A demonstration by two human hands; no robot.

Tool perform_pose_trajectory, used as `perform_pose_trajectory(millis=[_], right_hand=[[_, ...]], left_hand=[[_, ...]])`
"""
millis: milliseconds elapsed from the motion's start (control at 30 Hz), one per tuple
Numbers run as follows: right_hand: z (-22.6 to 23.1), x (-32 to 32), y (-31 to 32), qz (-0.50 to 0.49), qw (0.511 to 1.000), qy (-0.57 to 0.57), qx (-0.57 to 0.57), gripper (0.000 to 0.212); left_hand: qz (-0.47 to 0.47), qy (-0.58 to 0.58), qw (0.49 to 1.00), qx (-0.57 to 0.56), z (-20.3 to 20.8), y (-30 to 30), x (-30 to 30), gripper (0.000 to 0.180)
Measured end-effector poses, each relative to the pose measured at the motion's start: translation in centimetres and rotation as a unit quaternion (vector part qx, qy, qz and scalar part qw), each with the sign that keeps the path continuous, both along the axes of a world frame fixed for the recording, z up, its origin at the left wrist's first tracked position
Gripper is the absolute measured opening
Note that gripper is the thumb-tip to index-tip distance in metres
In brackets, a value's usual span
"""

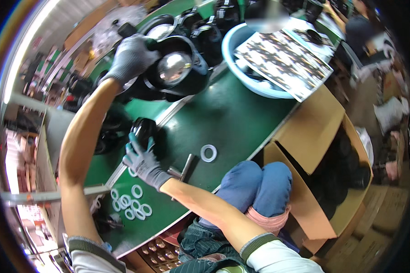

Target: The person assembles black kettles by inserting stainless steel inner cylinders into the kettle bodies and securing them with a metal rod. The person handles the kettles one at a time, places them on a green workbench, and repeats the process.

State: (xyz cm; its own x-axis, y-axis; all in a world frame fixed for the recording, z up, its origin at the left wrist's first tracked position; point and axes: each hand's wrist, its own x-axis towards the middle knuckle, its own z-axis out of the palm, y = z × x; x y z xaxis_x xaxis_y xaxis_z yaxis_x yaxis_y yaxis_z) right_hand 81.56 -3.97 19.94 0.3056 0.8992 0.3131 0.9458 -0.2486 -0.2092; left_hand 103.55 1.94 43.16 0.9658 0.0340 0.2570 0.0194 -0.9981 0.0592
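My left hand (134, 57), in a grey glove, is closed at the edge of a black rounded vessel (193, 68) with a shiny metal dome inside. The vessel is tilted so that its opening faces me. Lower down, my right hand (143, 164), also gloved, has its fingers spread toward a small glossy black part (144, 129); whether they touch it I cannot tell. By the right wrist lies a metal T-shaped tool (186, 168). Several whitish rings (136, 191) lie in a cluster near the table's front, and a single white ring (208, 153) lies apart.
More black housings (207, 41) crowd the back of the green table (232, 118). A light blue basin (228, 50) stands at the far right, partly covered by a patterned sheet (287, 61). Right of my knees, an open cardboard box (300, 204) holds black parts. Another person (357, 34) sits beyond.
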Motion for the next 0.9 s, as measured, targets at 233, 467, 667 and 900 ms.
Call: perform_pose_trajectory(millis=[233, 467, 667, 900], right_hand=[[-1.5, -0.2, 0.2, -0.105, 0.986, -0.118, -0.060, 0.047], [0.1, -1.2, -0.4, -0.080, 0.985, -0.135, -0.071, 0.069], [-2.0, 0.7, -1.8, -0.069, 0.951, 0.270, 0.132, 0.059], [4.5, 8.7, -6.5, -0.093, 0.954, 0.243, 0.152, 0.054]], left_hand=[[-0.040, 0.051, 0.997, -0.031, 3.0, -6.7, -2.4, 0.029], [0.004, 0.108, 0.994, 0.011, -4.5, -12.2, -2.6, 0.031], [-0.041, 0.047, 0.997, -0.050, -9.5, -17.2, -1.6, 0.044], [-0.051, -0.037, 0.991, -0.115, -1.6, -17.1, -10.1, 0.068]])
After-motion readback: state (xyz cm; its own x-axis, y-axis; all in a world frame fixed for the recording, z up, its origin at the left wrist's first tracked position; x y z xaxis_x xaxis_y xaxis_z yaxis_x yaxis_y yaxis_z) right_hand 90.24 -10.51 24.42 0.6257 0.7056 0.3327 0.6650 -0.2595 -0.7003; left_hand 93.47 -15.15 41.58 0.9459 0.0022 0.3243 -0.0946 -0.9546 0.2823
